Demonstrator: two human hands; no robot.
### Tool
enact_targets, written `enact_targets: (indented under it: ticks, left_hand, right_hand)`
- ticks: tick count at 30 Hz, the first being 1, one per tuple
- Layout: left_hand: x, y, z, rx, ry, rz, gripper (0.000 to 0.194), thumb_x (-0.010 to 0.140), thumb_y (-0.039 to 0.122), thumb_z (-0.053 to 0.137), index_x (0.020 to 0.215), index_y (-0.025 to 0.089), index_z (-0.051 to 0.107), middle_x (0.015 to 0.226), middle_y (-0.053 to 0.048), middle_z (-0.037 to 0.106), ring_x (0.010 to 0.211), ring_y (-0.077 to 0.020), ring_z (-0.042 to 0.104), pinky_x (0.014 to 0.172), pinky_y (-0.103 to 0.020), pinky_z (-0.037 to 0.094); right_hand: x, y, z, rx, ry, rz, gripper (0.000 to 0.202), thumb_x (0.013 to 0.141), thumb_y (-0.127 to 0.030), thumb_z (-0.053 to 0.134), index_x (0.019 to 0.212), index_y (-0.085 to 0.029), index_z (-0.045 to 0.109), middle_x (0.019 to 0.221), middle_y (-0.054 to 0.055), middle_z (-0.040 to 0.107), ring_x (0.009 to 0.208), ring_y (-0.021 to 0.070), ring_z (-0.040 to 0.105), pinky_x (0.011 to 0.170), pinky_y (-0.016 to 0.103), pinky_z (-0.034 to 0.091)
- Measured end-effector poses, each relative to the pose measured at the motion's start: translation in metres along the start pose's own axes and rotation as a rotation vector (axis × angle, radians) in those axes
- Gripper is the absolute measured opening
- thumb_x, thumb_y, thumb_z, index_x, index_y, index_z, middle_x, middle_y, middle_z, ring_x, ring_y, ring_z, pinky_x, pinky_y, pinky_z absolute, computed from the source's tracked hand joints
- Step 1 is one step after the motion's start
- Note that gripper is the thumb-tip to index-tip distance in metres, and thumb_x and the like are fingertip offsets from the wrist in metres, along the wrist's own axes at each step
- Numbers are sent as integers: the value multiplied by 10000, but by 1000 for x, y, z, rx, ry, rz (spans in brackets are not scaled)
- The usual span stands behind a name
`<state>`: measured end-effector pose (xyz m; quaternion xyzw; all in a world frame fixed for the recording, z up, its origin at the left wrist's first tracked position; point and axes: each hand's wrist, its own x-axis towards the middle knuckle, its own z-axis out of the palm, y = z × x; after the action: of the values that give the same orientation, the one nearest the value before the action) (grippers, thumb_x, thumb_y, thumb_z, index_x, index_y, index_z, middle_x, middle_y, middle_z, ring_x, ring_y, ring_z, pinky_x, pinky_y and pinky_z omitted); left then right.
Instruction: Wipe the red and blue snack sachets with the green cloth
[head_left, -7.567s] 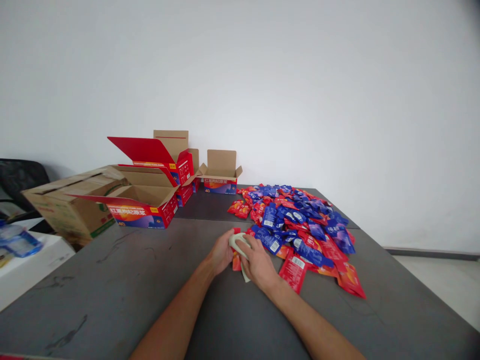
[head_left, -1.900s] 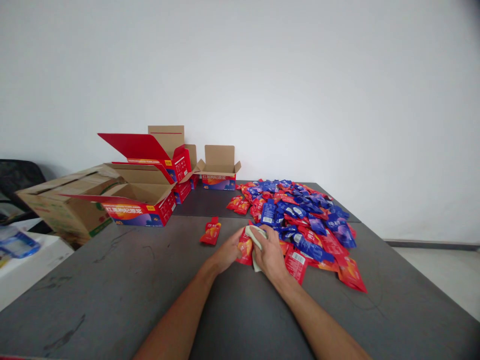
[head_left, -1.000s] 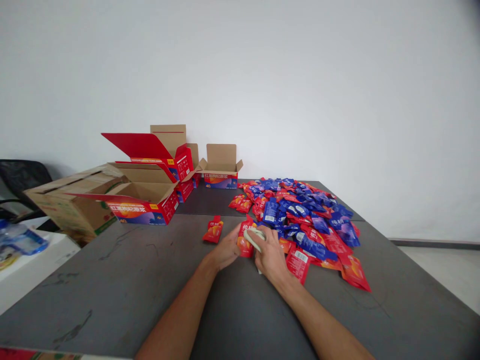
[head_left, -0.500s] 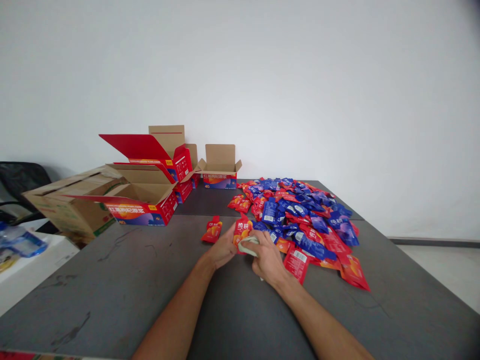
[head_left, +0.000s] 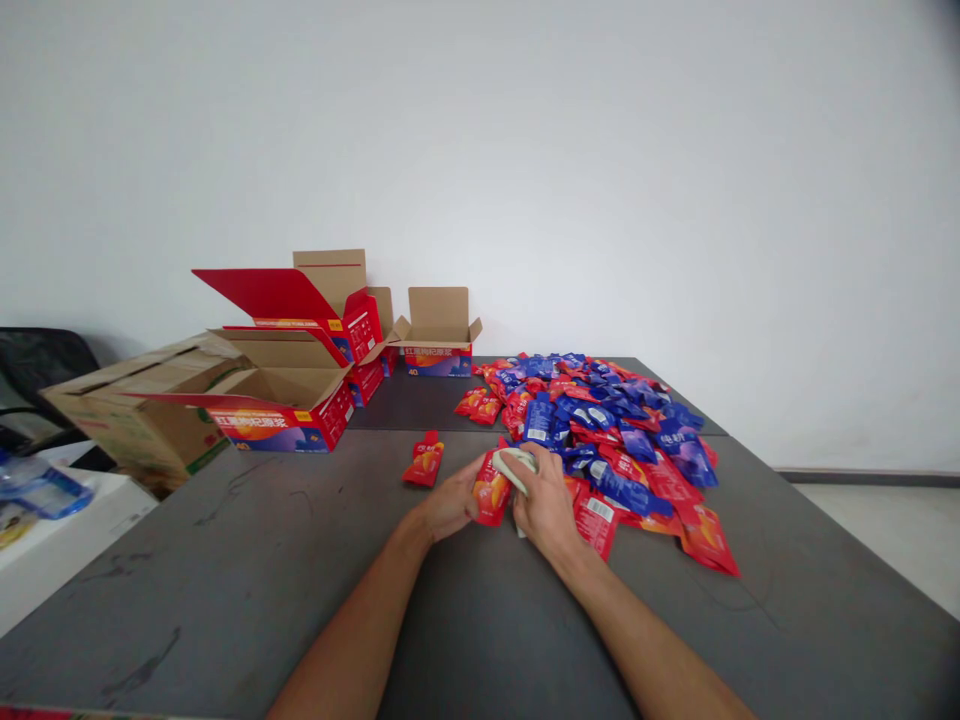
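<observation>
Head view: the left hand (head_left: 452, 503) is clamped on the left edge of a red fruit-print pouch (head_left: 492, 495), thumb on the front and the other fingers seemingly behind; the right hand (head_left: 544, 500) grips a folded pale cloth (head_left: 516, 468), which lies against the pouch's upper right; to work well here, I judge, the left hand should pinch only the margin, so that the printed face lies bare to the cloth; the right should press lightly and evenly, since a soft, filled pouch would likely buckle or slip under a hard push; a flat fold of cloth should serve better than a bunched one.

As for position, the fruit-print pouch stands roughly upright between the hands, its lower front exposed and its top partly covered by cloth; whether its bottom edge touches the grey tabletop (head_left: 225, 580) I cannot tell; a second red pouch (head_left: 424, 462) lies just beyond the left hand, and the heap of red and blue pouches (head_left: 615, 485) sits beyond and beside the right.
</observation>
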<state>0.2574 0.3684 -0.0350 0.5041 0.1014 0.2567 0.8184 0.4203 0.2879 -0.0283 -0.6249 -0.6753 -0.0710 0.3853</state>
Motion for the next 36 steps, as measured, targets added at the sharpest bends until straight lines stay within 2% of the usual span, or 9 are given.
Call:
enact_targets:
  ticks: [4, 8, 10, 14, 17, 24, 30, 32, 36]
  left_hand:
    - [3, 2, 1, -120, 70, 39, 927, 553, -10, 558, 1433, 271, 472, 1195, -53, 676, 962, -182, 646, 833, -272, 461]
    - [6, 4, 0, -243, 112, 21, 573, 785, 224, 551, 1358, 220, 533, 1151, -89, 679, 921, -205, 650, 791, -314, 505]
    - [7, 5, -2, -253, 149, -8, 507, 831, 298, 524, 1332, 224, 550, 1132, -84, 679, 874, -200, 646, 739, -316, 520]
    - [6, 7, -7, -209, 254, 14, 682, 730, 188, 558, 1404, 273, 502, 1042, -40, 692, 748, -137, 621, 664, -257, 497]
    - [5, 8, -12, -98, 302, 89, 830, 577, 49, 588, 1388, 212, 532, 982, -58, 709, 730, -132, 624, 643, -231, 466]
    - [8, -1, -22, 216, 547, 159, 781, 533, 9, 630, 1294, 183, 599, 1006, -76, 724, 668, -134, 638, 577, -220, 452]
    - [10, 0, -19, 298, 618, 242, 691, 551, 19, 661, 1226, 167, 642, 1058, -90, 739, 763, -151, 668, 623, -216, 482]
    - [11, 1, -17, 255, 613, 267, 676, 564, 35, 689, 1225, 169, 646, 1085, -101, 737, 812, -172, 681, 654, -236, 501]
    - [11, 2, -12, 178, 554, 291, 659, 593, 50, 724, 1237, 161, 644, 1178, -127, 712, 982, -222, 682, 818, -308, 534]
  right_hand:
    - [-2, -7, 0, -2, -87, -33, 655, 737, 1, 526, 1273, -345, 672, 1342, 78, 498, 1081, 267, 464, 908, 398, 488]
    - [-3, -9, 4, 24, -117, -33, 671, 726, 12, 531, 1272, -353, 669, 1337, 75, 504, 1092, 270, 469, 914, 398, 483]
    - [-3, -7, 6, 39, -115, -18, 654, 739, 6, 532, 1275, -343, 667, 1335, 80, 504, 1108, 270, 475, 917, 393, 484]
    - [-3, 1, 10, 57, -90, 12, 648, 740, 22, 516, 1276, -309, 666, 1354, 96, 489, 1165, 267, 480, 964, 403, 475]
    - [-4, 8, 12, 66, -79, 24, 646, 737, 30, 503, 1268, -296, 671, 1350, 99, 488, 1181, 264, 487, 993, 416, 471]
    - [0, 15, 10, 26, -10, 106, 616, 733, 20, 494, 1227, -287, 697, 1298, 104, 521, 1137, 280, 507, 965, 439, 493]
    - [1, 12, 10, 92, 69, 19, 610, 754, 2, 502, 1260, -293, 673, 1268, 94, 527, 1118, 265, 501, 942, 423, 487]
    - [-1, 6, 10, 121, 23, -61, 618, 756, 10, 506, 1260, -308, 673, 1253, 84, 539, 1105, 254, 500, 932, 407, 479]
    - [-5, -11, 7, 129, -186, -178, 688, 718, 39, 519, 1267, -353, 661, 1233, 54, 564, 1063, 233, 494, 900, 365, 469]
